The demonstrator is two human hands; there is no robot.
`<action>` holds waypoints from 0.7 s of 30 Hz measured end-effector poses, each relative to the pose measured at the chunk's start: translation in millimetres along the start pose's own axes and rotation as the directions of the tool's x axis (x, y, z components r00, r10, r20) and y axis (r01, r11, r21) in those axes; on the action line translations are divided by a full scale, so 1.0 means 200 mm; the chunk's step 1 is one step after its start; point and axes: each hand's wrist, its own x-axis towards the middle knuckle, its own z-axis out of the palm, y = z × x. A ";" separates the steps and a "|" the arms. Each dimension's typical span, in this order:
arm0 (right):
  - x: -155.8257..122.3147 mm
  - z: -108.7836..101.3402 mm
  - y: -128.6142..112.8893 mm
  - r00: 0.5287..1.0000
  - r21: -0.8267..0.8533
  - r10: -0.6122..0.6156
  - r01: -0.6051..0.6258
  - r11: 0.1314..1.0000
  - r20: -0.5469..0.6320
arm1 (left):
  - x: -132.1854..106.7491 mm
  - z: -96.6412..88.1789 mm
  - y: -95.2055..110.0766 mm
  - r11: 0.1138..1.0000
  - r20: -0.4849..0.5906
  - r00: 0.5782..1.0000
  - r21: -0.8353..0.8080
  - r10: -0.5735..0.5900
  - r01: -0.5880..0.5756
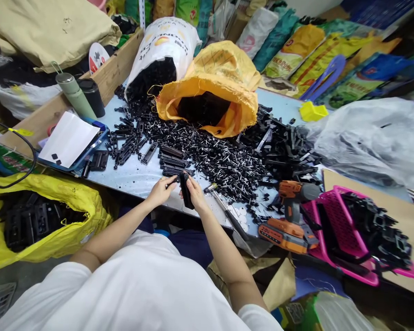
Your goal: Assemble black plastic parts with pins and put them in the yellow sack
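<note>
A long black plastic part [185, 191] is upright in my right hand [196, 194], whose fingers are closed around its side. Just left of it, my left hand [161, 191] pinches a small black piece [172, 180] near the top of that part. Beyond my hands lies a row of similar long black parts [172, 158], side by side on the blue table [124, 177]. A heap of small black pieces with metal pins [224, 165] spreads behind and to the right. The hammer [227, 211] rests beside my right hand.
An orange cordless drill [290, 216] and a pink basket [352, 220] of black parts stand at right. Behind the heap are an orange sack [224, 64] and a white sack [162, 41]. The yellow sack [100, 216] is at lower left, below a blue tray [77, 158].
</note>
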 end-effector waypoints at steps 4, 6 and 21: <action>-0.01 -0.04 0.00 0.994 -0.183 -0.100 0.107 0.977 0.047 | 0.00 0.00 0.01 0.996 -0.018 0.997 0.063 0.071 -0.069; -0.01 -0.06 -0.01 0.991 -0.230 -0.117 0.127 0.965 0.058 | 0.00 -0.01 0.03 0.988 0.005 0.992 0.085 0.129 -0.129; -0.12 0.02 -0.03 0.932 -0.310 -0.354 0.315 0.897 -0.077 | -0.05 0.13 0.18 0.955 -0.323 0.905 -0.014 0.275 -0.296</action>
